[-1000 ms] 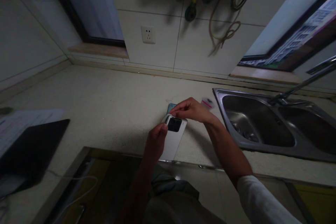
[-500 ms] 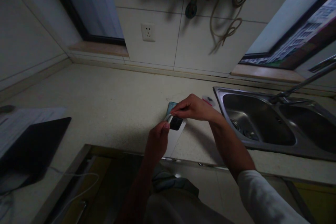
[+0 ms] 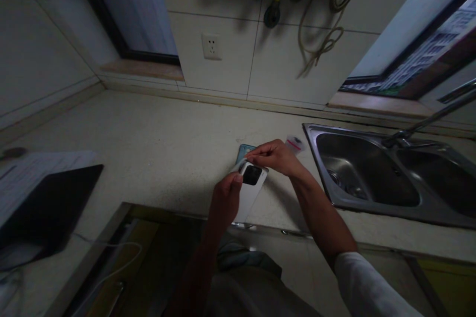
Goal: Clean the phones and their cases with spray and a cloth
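the left hand (image 3: 225, 198) is clamped on the left side of a white phone (image 3: 246, 203), with its thumb next to the black camera block (image 3: 252, 175). the right hand (image 3: 273, 155) comes in from the right of the phone, with finger and thumb pinched together on a thin pale rim (image 3: 238, 165) at the phone's top left corner. the phone has its back facing up, and its bottom end is by the front edge of the counter (image 3: 167, 124). i cannot tell if it lies flat or is held up a bit. just past the top of the phone a flat blue-green thing (image 3: 243, 150) peeks out, partly hidden by the right hand

past the phone and to its right is a little see-through bag (image 3: 295, 144) with a red stripe. farther right of the phone is a steel sink (image 3: 427, 209) with two bowls and a shiny tap (image 3: 439, 113). far left of the phone are a flat black thing (image 3: 52, 200), some printed paper (image 3: 52, 161) and a white cable (image 3: 128, 243). on the wall past the phone is a socket (image 3: 211, 47)
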Tool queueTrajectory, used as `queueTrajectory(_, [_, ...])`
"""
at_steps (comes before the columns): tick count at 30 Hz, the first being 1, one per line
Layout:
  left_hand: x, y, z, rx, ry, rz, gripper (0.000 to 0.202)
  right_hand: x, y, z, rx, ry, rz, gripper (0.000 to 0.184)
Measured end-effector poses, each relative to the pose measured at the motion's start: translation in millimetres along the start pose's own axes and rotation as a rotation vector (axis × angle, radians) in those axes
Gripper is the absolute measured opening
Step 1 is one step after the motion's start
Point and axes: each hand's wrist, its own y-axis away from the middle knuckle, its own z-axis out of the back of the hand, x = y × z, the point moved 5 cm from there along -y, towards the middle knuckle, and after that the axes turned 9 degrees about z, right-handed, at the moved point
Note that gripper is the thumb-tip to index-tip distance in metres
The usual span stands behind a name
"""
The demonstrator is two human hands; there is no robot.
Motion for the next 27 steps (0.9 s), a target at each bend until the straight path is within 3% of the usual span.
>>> queueTrajectory(4, [-2.0,-1.5,-5.1,0.03,0.051,-0.032,0.041,12.9,-2.7,-10.5,0.1,-0.04,0.073,0.02])
queueTrajectory(7, [4.3,-5.9,-3.9,-0.013,0.144,-0.013,0.044,19.3,-3.7,-12.7,0.092,-0.084,0.137,0.02])
queueTrajectory(10, [17.9,-9.9,-0.6,-0.077,0.277,0.061,0.047,13.2,-1.2,-5.6,0.012,-0.096,0.159,0.02])
queueTrajectory(14, [33.9,-10.7,1.1,-0.18,0.507,0.161,0.048,-10.9,8.4,2.2,-0.117,-0.198,0.065,0.024])
queueTrajectory(18, [37.7,-10.6,-7.2,-0.225,0.682,0.209,0.05,-35.6,21.5,-3.0,-0.393,-0.362,-0.04,0.033])
queueTrajectory(21, [38.9,-11.5,-13.1,-0.275,0.794,0.231,0.05,-47.3,32.2,-18.6,-0.572,-0.426,-0.059,0.032])
queueTrajectory(24, [43.9,-13.2,-14.3,-0.352,0.856,0.265,0.05,-48.6,42.0,-36.9,-0.611,-0.327,0.009,0.026])
queueTrajectory(27, [50.9,-16.4,-13.7,-0.388,0.939,0.312,0.045,-47.8,51.1,-50.8,-0.564,-0.18,0.083,0.018])
